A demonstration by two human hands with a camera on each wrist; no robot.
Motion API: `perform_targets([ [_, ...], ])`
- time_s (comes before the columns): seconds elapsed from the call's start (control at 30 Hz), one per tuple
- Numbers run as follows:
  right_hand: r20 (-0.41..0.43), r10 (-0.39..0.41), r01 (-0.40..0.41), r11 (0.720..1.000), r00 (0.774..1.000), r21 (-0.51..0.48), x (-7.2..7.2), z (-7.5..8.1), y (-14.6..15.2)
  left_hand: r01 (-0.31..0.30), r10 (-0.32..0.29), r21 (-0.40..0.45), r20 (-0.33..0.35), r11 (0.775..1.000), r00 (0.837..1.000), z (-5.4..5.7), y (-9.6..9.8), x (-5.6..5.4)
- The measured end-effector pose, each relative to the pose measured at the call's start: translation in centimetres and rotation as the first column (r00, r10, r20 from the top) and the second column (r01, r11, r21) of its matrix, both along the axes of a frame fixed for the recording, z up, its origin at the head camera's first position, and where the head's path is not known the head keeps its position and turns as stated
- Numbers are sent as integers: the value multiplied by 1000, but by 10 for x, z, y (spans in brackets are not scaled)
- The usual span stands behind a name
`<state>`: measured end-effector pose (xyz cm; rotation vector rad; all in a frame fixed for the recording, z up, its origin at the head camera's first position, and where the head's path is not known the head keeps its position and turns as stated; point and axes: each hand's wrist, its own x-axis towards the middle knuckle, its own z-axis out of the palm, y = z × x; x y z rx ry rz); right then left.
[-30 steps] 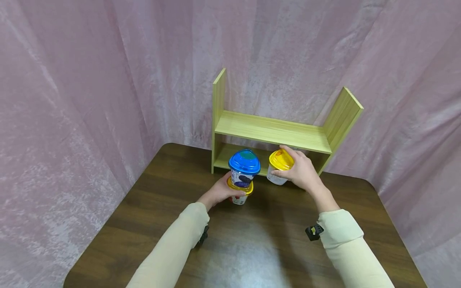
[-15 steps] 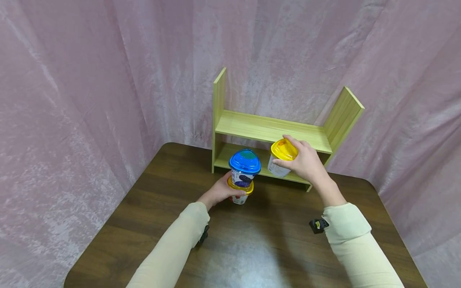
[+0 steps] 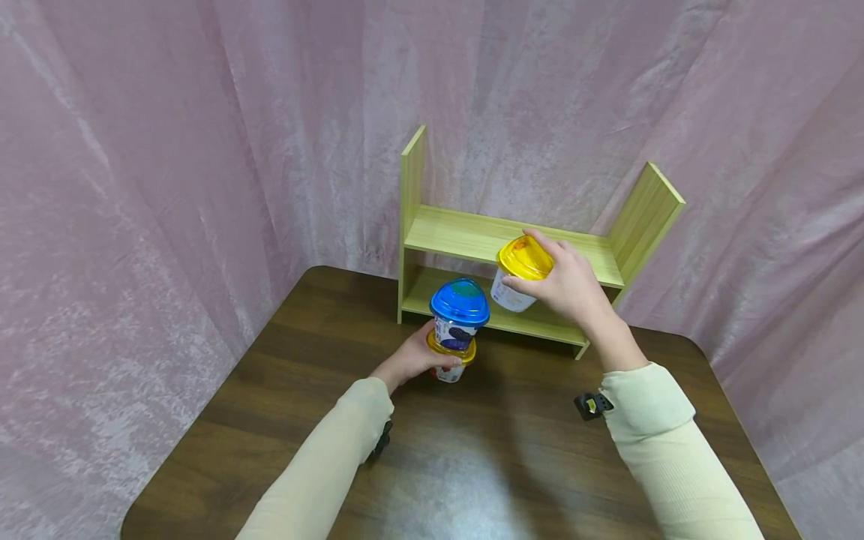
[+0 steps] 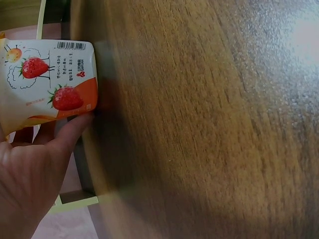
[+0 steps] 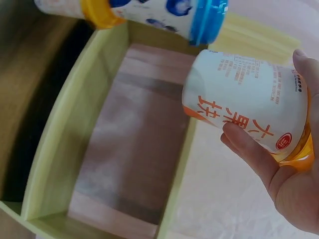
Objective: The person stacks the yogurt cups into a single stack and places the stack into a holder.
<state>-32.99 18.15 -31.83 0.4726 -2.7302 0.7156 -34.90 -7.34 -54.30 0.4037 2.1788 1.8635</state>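
Two yogurt cups stand stacked on the brown table [image 3: 324, 465]. The lower yogurt cup [image 3: 448, 373] has a yellow lid, and strawberries are printed on its side in the left wrist view. On its lid sits a blue-lidded yogurt cup [image 3: 460, 304] with dark berries on the label. My left hand [image 3: 410, 358] grips the lower cup. Up to the right, my right hand [image 3: 572, 283] holds another yellow-lidded yogurt cup [image 5: 244, 97] off the table, thumb and fingers on opposite sides. That cup is slightly tilted and apart from the stack.
Behind the cups stands a pale wooden two-tier shelf [image 3: 499, 232] with raised side panels. Its lower tier [image 3: 523, 319] lies just behind the stack. A pink curtain [image 3: 324, 135] hangs behind the table.
My right hand has lifted its yellow-lidded yogurt cup upward, from just above the table to higher than the stack's top, and slightly left lately. The left hand and stack stay put.
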Motion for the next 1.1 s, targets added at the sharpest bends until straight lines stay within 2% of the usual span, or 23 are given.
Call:
perform_targets([
  [0.33, -47, 59, -59, 998, 997, -6, -2, 21, -21, 11, -11, 7, -7, 1000, 1000, 1, 0, 0],
  [0.63, -24, 100, -100, 995, 995, -22, -1, 25, -42, 10, -10, -16, 23, 1000, 1000, 2, -3, 0],
  [0.87, -19, 134, -135, 991, 991, -17, -2, 22, -53, 34, -34, -11, 60, 999, 998, 28, -6, 13],
  [1.1, -3, 154, -154, 988, 988, -5, -1, 24, -60, 10, -8, -24, 62, 1000, 998, 5, -5, 1],
])
